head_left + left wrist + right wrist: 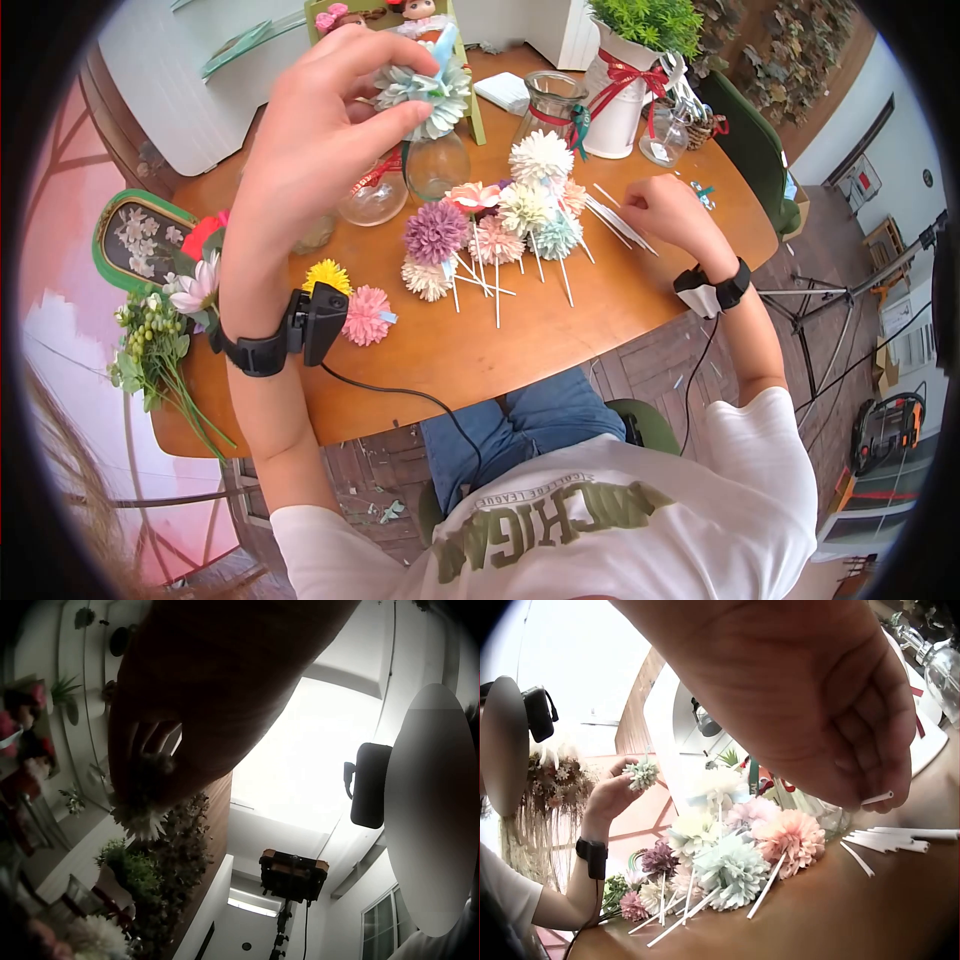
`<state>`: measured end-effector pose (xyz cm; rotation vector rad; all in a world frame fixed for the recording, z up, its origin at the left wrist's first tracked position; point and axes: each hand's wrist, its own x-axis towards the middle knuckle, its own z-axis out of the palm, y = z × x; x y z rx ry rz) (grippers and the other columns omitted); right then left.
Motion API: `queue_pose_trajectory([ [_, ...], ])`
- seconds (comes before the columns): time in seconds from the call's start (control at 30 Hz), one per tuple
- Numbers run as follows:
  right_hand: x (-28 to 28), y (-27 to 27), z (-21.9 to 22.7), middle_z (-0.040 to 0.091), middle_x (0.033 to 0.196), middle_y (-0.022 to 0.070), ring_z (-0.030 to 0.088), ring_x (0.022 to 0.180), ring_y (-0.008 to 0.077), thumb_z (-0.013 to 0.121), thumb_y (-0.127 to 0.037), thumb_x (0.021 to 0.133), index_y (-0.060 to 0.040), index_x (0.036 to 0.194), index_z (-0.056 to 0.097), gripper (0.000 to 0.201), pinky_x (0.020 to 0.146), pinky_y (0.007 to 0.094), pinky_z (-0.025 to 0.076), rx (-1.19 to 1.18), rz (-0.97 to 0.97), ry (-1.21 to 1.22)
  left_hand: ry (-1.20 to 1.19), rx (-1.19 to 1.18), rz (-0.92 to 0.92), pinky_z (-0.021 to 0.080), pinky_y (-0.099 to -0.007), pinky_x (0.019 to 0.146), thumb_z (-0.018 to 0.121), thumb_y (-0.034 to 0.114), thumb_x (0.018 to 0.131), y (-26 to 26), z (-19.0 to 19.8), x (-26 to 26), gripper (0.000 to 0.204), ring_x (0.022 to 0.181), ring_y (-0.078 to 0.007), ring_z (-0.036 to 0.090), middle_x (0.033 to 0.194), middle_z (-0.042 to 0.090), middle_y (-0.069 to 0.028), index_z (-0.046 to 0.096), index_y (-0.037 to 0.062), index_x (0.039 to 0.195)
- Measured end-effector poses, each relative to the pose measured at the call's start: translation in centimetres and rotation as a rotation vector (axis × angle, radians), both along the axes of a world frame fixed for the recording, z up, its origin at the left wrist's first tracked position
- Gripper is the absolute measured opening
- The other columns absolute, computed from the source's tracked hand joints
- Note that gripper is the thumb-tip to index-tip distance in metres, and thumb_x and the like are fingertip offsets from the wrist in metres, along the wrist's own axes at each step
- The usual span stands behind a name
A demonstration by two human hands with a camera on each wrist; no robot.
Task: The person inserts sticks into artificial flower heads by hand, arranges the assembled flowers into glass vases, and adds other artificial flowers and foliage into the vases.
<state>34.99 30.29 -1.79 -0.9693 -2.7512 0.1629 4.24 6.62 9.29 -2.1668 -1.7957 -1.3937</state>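
Pale-blue ruffled flwr [450, 98] | L hand [320, 115] curled, pinching it | R hand [672, 212] curled, pinching thin wht tube [879, 798]

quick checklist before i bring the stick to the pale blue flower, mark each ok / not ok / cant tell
1. Pale blue flower held in the left hand: ok, pinched between thumb and fingers.
2. White stick held in the right hand: ok, its end shows at the fingertips.
3. Stick brought to the flower: not ok, the hands are well apart.
4. Spare sticks near the right hand: ok, lying on the table.
5. Hole in the flower for the stick: cannot tell.
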Motion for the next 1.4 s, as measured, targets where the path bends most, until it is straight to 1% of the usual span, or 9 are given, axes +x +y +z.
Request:
queue_pose_trajectory([
  [0.13,-1.0,-2.3,3.4,0.071,0.077,0.0159,0.070,0.074,0.0333,0.068,-0.015,0.083,-0.0014,0.084,0.073,0.014,0.069,0.0416,0.054,-0.008,0.015,0.118,-0.020,0.045,0.008,0.050,-0.0229,0.079,0.071,0.000,0.088,0.1,-0.2,0.4,0.025,0.095,-0.0064,0.057,0.111,0.055,-0.0001,0.066,0.0015,0.112],
  [0.23,-2.2,-4.7,6.6,0.069,0.072,0.0137,0.069,0.067,0.0269,0.068,-0.011,0.085,0.0000,0.088,0.071,0.012,0.065,0.0363,0.054,0.001,0.125,0.202,0.057,0.104,0.062,0.051,-0.0232,0.076,0.072,0.000,0.086,0.7,-0.6,0.0,0.024,0.095,-0.0077,0.058,0.110,0.058,-0.0012,0.068,0.0026,0.109],
  [0.3,-3.5,-6.8,8.8,0.065,0.066,0.0081,0.065,0.061,0.0157,0.069,-0.006,0.086,0.0009,0.090,0.069,0.008,0.060,0.0285,0.051,-0.074,0.232,0.420,0.046,0.114,0.081,0.052,-0.0231,0.076,0.073,-0.001,0.086,0.8,-0.7,-0.1,0.024,0.095,-0.0077,0.058,0.110,0.057,-0.0012,0.068,0.0026,0.109],
  [0.33,-4.1,-7.9,9.8,0.065,0.066,0.0081,0.065,0.061,0.0157,0.069,-0.006,0.086,0.0009,0.090,0.069,0.008,0.060,0.0285,0.051,-0.073,0.252,0.426,0.028,0.119,0.078,0.052,-0.0230,0.075,0.073,-0.001,0.085,0.9,-0.7,-0.2,0.024,0.095,-0.0077,0.058,0.110,0.057,-0.0012,0.068,0.0026,0.109],
  [0.4,-5.4,-9.9,11.3,0.062,0.064,0.0032,0.058,0.057,0.0068,0.069,-0.003,0.086,0.0005,0.092,0.067,0.007,0.055,0.0227,0.046,-0.014,0.363,0.645,0.023,0.113,0.104,0.052,-0.0224,0.076,0.073,-0.002,0.086,1.0,-0.7,-0.3,0.025,0.095,-0.0074,0.058,0.109,0.056,-0.0012,0.068,0.0022,0.110],
  [0.5,-7.0,-11.7,12.6,0.062,0.064,0.0010,0.057,0.055,0.0043,0.070,-0.003,0.085,-0.0013,0.090,0.067,0.007,0.052,0.0212,0.044,-0.007,0.475,0.790,-0.045,0.110,0.090,0.053,-0.0217,0.079,0.073,-0.004,0.087,0.9,-0.5,-0.3,0.024,0.097,-0.0071,0.060,0.108,0.055,-0.0010,0.066,0.0000,0.110],
  [0.63,-9.0,-12.6,11.8,0.054,0.059,0.0007,0.055,0.050,0.0076,0.071,-0.003,0.083,-0.0053,0.085,0.066,0.007,0.047,0.0245,0.039,0.089,0.500,0.797,-0.264,0.031,-0.007,0.055,-0.0263,0.091,0.073,-0.004,0.088,0.8,0.0,-0.1,0.027,0.107,-0.0112,0.063,0.112,0.055,-0.0018,0.062,-0.0010,0.113],
  [0.73,-9.6,-11.8,10.7,0.055,0.059,0.0027,0.053,0.048,0.0127,0.073,-0.004,0.081,-0.0064,0.084,0.066,0.008,0.045,0.0277,0.039,0.149,0.531,0.782,-0.333,0.050,-0.067,0.054,-0.0277,0.093,0.072,-0.005,0.088,1.2,-0.5,-0.6,0.027,0.107,-0.0118,0.063,0.113,0.056,-0.0018,0.062,-0.0004,0.113],
  [1.4,-10.1,-10.3,10.6,0.057,0.058,0.0051,0.059,0.052,0.0198,0.072,-0.007,0.080,-0.0072,0.082,0.064,0.009,0.049,0.0333,0.045,0.160,0.487,0.732,-0.343,0.097,-0.096,0.054,-0.0268,0.092,0.069,-0.009,0.088,1.3,-0.7,0.4,0.028,0.108,-0.0107,0.059,0.113,0.054,-0.0024,0.061,-0.0026,0.114],
])
